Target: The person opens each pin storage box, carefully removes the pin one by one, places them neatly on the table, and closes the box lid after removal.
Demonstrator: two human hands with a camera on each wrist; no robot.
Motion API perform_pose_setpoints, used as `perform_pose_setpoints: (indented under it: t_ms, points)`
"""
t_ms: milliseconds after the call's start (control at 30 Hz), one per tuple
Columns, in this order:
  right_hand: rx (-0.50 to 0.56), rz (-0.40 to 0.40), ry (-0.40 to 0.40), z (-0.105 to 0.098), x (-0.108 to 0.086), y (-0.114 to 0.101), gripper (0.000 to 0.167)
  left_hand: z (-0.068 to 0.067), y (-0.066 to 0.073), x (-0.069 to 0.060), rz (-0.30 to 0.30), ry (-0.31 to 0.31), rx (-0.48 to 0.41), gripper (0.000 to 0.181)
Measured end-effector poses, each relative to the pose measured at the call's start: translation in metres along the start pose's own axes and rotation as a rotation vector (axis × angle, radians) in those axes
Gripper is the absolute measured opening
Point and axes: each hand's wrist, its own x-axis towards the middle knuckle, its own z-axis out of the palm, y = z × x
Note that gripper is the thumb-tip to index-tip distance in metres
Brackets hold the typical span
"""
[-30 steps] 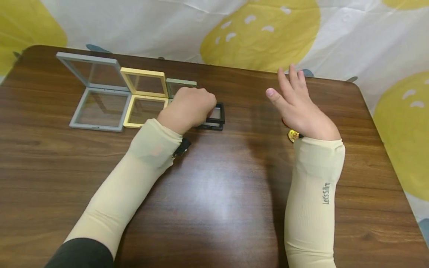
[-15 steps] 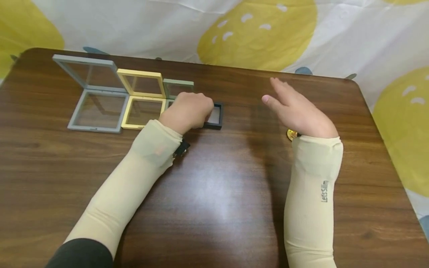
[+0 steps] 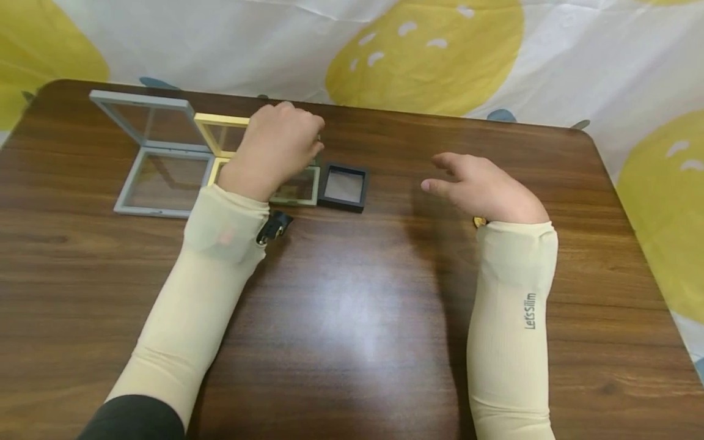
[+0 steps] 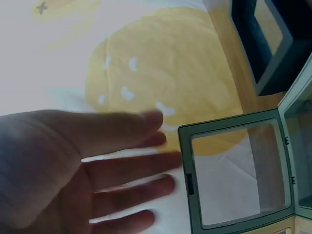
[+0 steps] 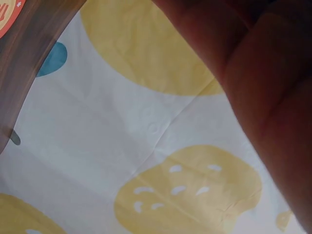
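My left hand [image 3: 277,146] is held over the small green display frame [image 3: 294,201], which stands hinged apart with one half flat and one half raised. In the left wrist view its fingers are extended and loosely spread, holding nothing. One fingertip is at the raised half's edge [image 4: 186,170]; I cannot tell whether it touches. To its right lies a small black display frame [image 3: 341,206], its two halves together. My right hand [image 3: 478,186] hovers over the right side of the table, fingers relaxed, nothing held. A yellow round piece [image 3: 480,222] is mostly hidden beneath it.
At the left, a large grey-blue frame [image 3: 154,212] and a yellow frame [image 3: 220,116] stand hinged apart in a row. Behind the brown table [image 3: 352,342] hangs a patterned cloth [image 3: 264,43]. A red-rimmed round piece [image 5: 12,12] shows in the right wrist view.
The black frame's raised half has come down onto its base. My left hand has left it and moved up and left to the green frame. My right hand has lowered, its fingers bending inward.
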Motion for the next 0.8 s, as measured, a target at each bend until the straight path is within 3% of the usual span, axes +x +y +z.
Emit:
perform_pose_setpoints:
  t_ms: [133, 300, 600, 800]
  points:
    - [-0.003, 0.0, -0.003, 0.0, -0.001, 0.0, 0.068, 0.003, 0.0, 0.002, 0.006, -0.059, 0.006, 0.014]
    - [-0.002, -0.004, -0.001, 0.001, -0.001, 0.001, 0.067, 0.004, 0.001, 0.003, 0.006, -0.045, 0.026, 0.023]
    - [0.009, 0.005, 0.001, 0.001, -0.001, 0.0, 0.066, 0.001, 0.001, 0.002, -0.031, -0.036, -0.05, 0.026]
    - [0.012, -0.006, 0.002, 0.002, -0.001, 0.001, 0.065, -0.009, 0.001, -0.006, -0.043, -0.177, -0.11, 0.035]
